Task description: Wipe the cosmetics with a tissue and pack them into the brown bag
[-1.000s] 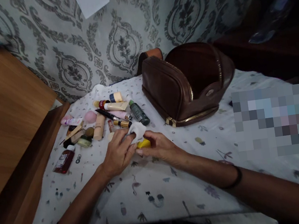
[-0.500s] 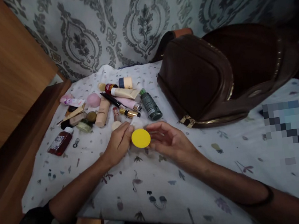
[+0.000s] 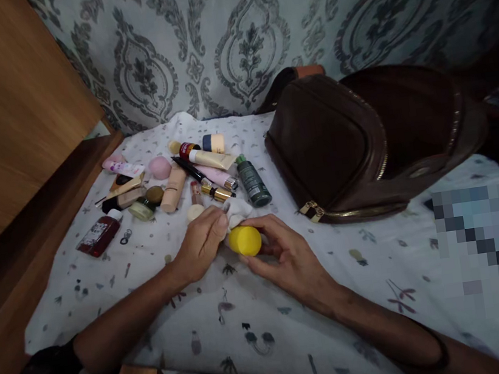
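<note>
My right hand [image 3: 286, 256] grips a small round yellow container [image 3: 245, 241] between thumb and fingers; its exact kind does not show. A crumpled white cloth [image 3: 236, 209] is pinched in my left hand [image 3: 203, 239] and lies against the container's far side. Just beyond my hands are a gold-and-black tube [image 3: 217, 192], a small round cream-coloured item [image 3: 195, 211] and a dark green bottle [image 3: 253, 180]. Part of the cloth is hidden behind the fingers.
Several cosmetics lie to the left and behind, among them a beige tube [image 3: 173, 188], a pink ball [image 3: 160, 167] and a dark red bottle [image 3: 99, 234]. A brown leather bag [image 3: 321, 141] stands open on the right. A wooden panel [image 3: 9, 77] borders the left side.
The yellow container has tilted, so its side now shows along with its flat end. More of the white cloth has come into view beside it. The camera view has shifted slightly.
</note>
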`<state>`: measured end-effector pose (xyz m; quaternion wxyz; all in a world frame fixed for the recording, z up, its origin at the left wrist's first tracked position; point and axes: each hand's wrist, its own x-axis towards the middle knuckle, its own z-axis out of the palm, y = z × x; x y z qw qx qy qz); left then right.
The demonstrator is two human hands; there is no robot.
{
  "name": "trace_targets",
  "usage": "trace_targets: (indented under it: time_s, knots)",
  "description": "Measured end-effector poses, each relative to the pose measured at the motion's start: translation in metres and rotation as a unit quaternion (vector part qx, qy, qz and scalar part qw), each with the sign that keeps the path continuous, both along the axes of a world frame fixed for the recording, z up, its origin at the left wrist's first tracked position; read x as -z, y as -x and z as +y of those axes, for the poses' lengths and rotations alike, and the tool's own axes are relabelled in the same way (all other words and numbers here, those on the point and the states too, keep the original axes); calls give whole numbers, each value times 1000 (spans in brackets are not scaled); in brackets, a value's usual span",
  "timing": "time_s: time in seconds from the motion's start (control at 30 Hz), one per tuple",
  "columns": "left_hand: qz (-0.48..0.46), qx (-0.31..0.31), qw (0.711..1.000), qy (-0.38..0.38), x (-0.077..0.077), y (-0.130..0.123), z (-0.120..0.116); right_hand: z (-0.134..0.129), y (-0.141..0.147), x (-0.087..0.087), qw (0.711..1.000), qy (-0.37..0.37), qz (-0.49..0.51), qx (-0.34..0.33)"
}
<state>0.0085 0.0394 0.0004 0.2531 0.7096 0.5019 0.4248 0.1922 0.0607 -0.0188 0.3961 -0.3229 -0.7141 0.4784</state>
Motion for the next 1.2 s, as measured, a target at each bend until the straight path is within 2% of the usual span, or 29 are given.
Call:
trace_targets:
  time_s: [0.13,0.23,0.4,0.6,0.87,1.0,1.2]
  knots:
    - [-37,-3,999,27,0,2,1,8,-4,-4,999,43,12,-15]
    - [-88,-7,991,99,3,2,0,12,-6,-7,993,108,42,-36]
    - [-204,-30,962,177,9,1,0,13,-3,-7,957,242,155,-52]
    - [-298,-35,929,216,16,1,2,12,1,-3,934,278,219,-54]
    - [-349,1,897,272,11,-3,1,19,3,6,951,203,234,7]
    - [-316,16,909,272,10,-1,0,19,0,8,973,130,189,33]
    - [-248,27,935,251,12,0,-3,15,-4,11,991,-46,79,93]
